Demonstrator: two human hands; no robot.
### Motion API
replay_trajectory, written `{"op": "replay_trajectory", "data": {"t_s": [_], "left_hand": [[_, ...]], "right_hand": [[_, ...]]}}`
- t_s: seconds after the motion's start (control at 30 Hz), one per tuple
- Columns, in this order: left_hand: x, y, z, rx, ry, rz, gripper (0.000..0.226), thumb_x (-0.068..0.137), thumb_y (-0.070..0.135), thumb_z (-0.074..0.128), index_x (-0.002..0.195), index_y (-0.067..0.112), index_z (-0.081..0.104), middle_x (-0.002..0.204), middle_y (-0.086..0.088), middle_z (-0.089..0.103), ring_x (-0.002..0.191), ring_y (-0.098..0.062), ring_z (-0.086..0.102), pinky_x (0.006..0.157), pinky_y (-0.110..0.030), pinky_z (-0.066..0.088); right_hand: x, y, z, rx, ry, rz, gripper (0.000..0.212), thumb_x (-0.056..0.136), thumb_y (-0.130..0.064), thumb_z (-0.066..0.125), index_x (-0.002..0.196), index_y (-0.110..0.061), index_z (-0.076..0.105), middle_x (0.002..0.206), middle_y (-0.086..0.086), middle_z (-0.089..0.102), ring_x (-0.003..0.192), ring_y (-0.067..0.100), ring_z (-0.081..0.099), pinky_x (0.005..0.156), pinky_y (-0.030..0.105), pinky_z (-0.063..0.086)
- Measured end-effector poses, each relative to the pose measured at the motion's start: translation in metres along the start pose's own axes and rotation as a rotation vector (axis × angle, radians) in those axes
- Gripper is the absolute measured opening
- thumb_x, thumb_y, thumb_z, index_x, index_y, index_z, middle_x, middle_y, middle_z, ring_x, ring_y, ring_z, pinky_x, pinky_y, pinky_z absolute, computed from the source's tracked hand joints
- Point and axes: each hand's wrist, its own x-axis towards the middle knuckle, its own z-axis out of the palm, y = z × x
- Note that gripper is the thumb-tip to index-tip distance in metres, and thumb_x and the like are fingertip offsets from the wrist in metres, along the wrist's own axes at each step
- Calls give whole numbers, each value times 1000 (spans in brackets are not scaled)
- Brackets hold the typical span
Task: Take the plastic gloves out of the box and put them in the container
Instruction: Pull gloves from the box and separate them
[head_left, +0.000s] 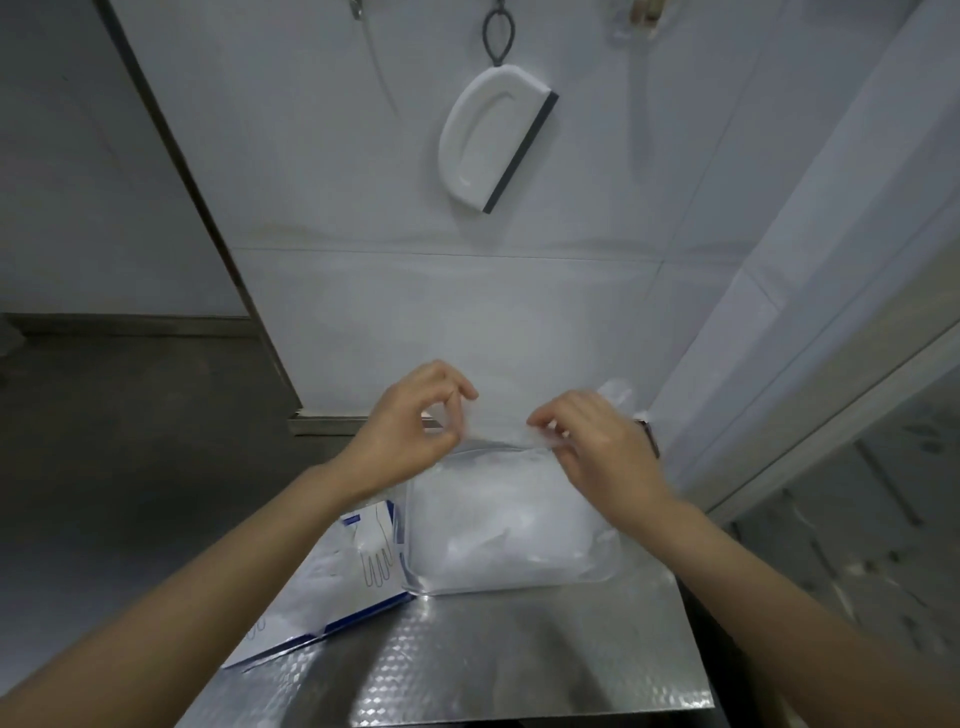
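A clear plastic container (415, 566) stands on the metal counter, filled with a white heap of plastic gloves (498, 525). Above its far rim my left hand (410, 431) and my right hand (597, 441) each pinch an end of a thin, see-through plastic glove (493, 434) stretched between them. The white and blue glove box (332, 582), printed with a hand outline, lies to the left of the container, partly under my left forearm.
The textured steel counter (467, 654) runs toward me; its left and front edges drop to a dark floor. A white tiled wall stands behind, with a white squeegee (493, 135) hanging on it. A glass panel (857, 519) borders the right.
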Motion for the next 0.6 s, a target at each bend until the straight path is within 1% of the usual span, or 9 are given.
{"op": "replay_trajectory", "data": {"t_s": [0.1, 0.13, 0.2, 0.23, 0.3, 0.37, 0.47, 0.53, 0.6], "left_hand": [[-29, -26, 14, 132, -212, -66, 15, 76, 24, 55, 70, 36, 48, 103, 15, 56, 103, 1, 50, 91, -26, 39], [-37, -32, 18, 170, -266, -89, 16, 77, 26, 54, 70, 38, 47, 104, 16, 56, 104, 0, 49, 93, -31, 40], [-47, -42, 26, 271, -369, -129, 20, 80, 21, 57, 71, 37, 48, 108, 11, 56, 107, -7, 48, 95, -36, 40], [-49, -44, 29, 351, -434, -142, 18, 82, 18, 58, 73, 32, 52, 111, 9, 55, 109, -10, 47, 97, -36, 38], [-52, -47, 36, 506, -550, -140, 8, 85, 16, 58, 80, 22, 59, 119, 7, 52, 116, -11, 42, 101, -31, 33], [-52, -48, 41, 607, -653, -158, 7, 87, 16, 56, 89, 18, 62, 125, 5, 48, 122, -13, 38, 103, -26, 27], [-50, -47, 48, 727, -793, -195, 14, 89, 10, 54, 99, 17, 62, 135, -1, 43, 129, -18, 32, 107, -28, 23], [-47, -43, 51, 778, -815, -214, 24, 88, 1, 52, 105, 15, 62, 139, -4, 41, 133, -20, 30, 109, -29, 21], [-43, -37, 51, 785, -706, -243, 32, 86, -7, 48, 107, 15, 60, 132, -4, 46, 125, -20, 39, 101, -26, 27]], "right_hand": [[-25, 4, 22, -8, -214, -15, 35, 68, 3, 66, 93, -21, 59, 88, -6, 62, 82, 11, 52, 51, 25, 46], [-30, 4, 31, -16, -331, 5, 38, 69, 3, 68, 97, -22, 59, 92, -6, 62, 85, 11, 53, 54, 24, 47], [-40, 6, 43, -5, -555, 88, 39, 82, 3, 59, 112, -22, 58, 111, -5, 59, 101, 13, 53, 71, 26, 46], [-45, 7, 48, 25, -651, 126, 39, 88, 2, 51, 119, -21, 56, 119, -4, 55, 109, 14, 50, 78, 27, 43], [-53, 7, 57, 42, -764, 150, 42, 90, 3, 44, 124, -20, 53, 124, -2, 51, 113, 16, 46, 78, 26, 37], [-58, 6, 66, 62, -821, 164, 43, 90, 3, 44, 125, -20, 52, 124, -1, 51, 114, 16, 46, 76, 23, 34], [-58, 4, 71, 140, -943, 256, 39, 92, -5, 51, 128, -20, 50, 128, 0, 49, 116, 16, 47, 90, 24, 39], [-53, 8, 66, 265, -1088, 342, 44, 91, -16, 60, 133, -20, 47, 131, 0, 47, 120, 16, 46, 99, 24, 37], [-44, 14, 60, 412, -1141, 428, 48, 88, -26, 65, 132, -19, 48, 128, -2, 51, 118, 13, 49, 96, 19, 38]]}}
